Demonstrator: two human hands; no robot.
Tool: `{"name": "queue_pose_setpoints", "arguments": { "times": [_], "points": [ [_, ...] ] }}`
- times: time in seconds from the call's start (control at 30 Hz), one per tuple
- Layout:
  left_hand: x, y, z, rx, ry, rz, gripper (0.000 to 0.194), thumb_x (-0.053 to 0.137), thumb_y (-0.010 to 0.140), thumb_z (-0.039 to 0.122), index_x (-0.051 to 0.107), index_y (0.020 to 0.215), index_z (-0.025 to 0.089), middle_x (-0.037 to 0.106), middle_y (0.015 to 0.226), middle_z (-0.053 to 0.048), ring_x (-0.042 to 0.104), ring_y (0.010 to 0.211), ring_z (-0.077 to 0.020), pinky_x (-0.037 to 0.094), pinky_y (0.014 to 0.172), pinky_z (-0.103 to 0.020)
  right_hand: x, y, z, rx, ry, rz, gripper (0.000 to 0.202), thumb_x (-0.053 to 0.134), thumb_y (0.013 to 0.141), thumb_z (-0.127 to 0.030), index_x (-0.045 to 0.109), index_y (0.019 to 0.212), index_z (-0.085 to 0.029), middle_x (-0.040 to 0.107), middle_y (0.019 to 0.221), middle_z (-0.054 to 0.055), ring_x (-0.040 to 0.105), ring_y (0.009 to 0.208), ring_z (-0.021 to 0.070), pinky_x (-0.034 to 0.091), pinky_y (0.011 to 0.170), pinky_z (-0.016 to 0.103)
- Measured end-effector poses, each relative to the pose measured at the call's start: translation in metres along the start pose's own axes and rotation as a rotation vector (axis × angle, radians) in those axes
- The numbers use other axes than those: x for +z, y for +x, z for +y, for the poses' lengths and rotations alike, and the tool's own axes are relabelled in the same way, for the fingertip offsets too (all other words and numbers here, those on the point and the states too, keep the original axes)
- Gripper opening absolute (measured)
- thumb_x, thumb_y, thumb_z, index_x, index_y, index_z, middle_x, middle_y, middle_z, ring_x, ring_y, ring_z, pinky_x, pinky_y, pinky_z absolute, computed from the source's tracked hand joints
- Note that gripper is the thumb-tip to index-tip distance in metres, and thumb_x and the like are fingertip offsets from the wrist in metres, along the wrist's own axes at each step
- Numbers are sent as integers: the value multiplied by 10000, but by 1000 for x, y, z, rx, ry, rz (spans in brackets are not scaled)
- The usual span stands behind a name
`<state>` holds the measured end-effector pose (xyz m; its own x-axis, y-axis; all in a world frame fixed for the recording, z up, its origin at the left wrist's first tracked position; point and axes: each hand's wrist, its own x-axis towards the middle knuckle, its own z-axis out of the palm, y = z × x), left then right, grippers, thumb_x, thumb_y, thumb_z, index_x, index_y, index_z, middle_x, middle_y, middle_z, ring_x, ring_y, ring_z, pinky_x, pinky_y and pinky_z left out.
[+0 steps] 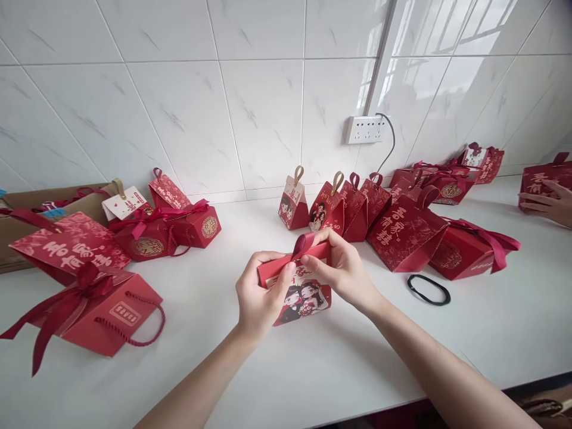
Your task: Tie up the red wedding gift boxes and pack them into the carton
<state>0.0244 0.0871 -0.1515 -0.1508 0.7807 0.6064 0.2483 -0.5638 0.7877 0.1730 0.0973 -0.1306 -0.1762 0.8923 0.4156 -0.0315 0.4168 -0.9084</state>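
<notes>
A red gift box [308, 300] with a cartoon couple on its front is held near the middle of the white table. My left hand [264, 292] grips its top left edge, thumb on the front. Fingers of my right hand [342, 268] are closed on the top right edge, its thumb beside a dark red ribbon loop [302, 245] that rises from the top between both hands. Just behind stand several small looped boxes, among them a white and red one [292, 205] and a red one [328, 208].
Larger red boxes [404, 229] stand to the right, near a black elastic band [429, 290]. Ribboned boxes [107, 310] and a cardboard carton [18, 235] are at the left. Another person's hand [552, 202] touches a box at the far right. A socket strip [366, 130] is on the tiled wall.
</notes>
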Motion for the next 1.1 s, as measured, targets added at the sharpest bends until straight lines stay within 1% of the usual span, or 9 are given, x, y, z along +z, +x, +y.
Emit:
{"name": "queue_pose_setpoints", "arguments": {
  "times": [0.13,0.23,0.33,0.47,0.63,0.73,0.87,1.0,1.1],
  "points": [
    [0,1,0,-39,1,-4,167,643,754,323,563,787,179,646,703,2,615,602,-108,499,551,-199,1,-1,2,-148,-80,49,199,607,817,-261,481,966,-224,602,903,34,595,816,157,503,713,290],
    [1,1,1,-23,12,-9,158,640,758,314,557,793,184,639,698,9,606,595,-99,489,548,-187,-1,-2,1,-374,-314,69,172,566,829,-173,515,986,-221,597,950,55,582,886,176,494,778,325],
    [2,0,4,-2,43,-16,142,632,769,303,553,790,188,629,678,20,590,572,-87,478,534,-174,-3,-2,-1,-583,-524,44,219,516,832,-90,538,1006,-222,607,933,60,563,892,184,481,779,342],
    [2,0,5,27,74,-28,135,617,780,303,554,765,184,629,657,18,594,568,-92,480,533,-179,-4,-1,0,-643,-576,18,277,463,839,-34,546,1019,-228,635,866,32,553,782,162,474,722,333],
    [4,1,5,35,82,-12,128,620,774,285,542,746,188,628,640,25,598,566,-94,475,523,-176,-5,1,2,-775,-627,21,313,461,828,1,549,1047,-205,623,843,47,539,742,156,471,676,324],
    [5,0,7,46,80,-16,139,623,767,281,526,730,189,614,621,30,584,549,-93,473,517,-179,-6,1,0,-797,-649,39,310,463,827,0,555,1042,-203,621,809,45,521,700,154,470,638,314],
    [4,-2,9,49,63,-27,146,626,765,267,514,714,188,601,597,41,572,531,-81,466,506,-162,-8,1,-1,-783,-591,27,302,459,832,-7,576,1017,-214,645,789,32,522,668,150,470,628,316],
    [4,-3,6,47,44,-24,135,611,782,278,533,728,182,612,607,31,579,535,-82,469,509,-163,-10,-1,0,-637,-456,2,343,568,816,-89,564,1128,-232,666,867,35,556,710,153,494,651,317],
    [5,-3,4,51,47,-18,144,618,780,294,543,733,179,620,611,24,585,535,-87,471,510,-171,-10,-3,0,-541,-404,13,377,551,816,-74,561,1155,-239,666,872,28,566,707,140,495,610,283]
  ]
}}
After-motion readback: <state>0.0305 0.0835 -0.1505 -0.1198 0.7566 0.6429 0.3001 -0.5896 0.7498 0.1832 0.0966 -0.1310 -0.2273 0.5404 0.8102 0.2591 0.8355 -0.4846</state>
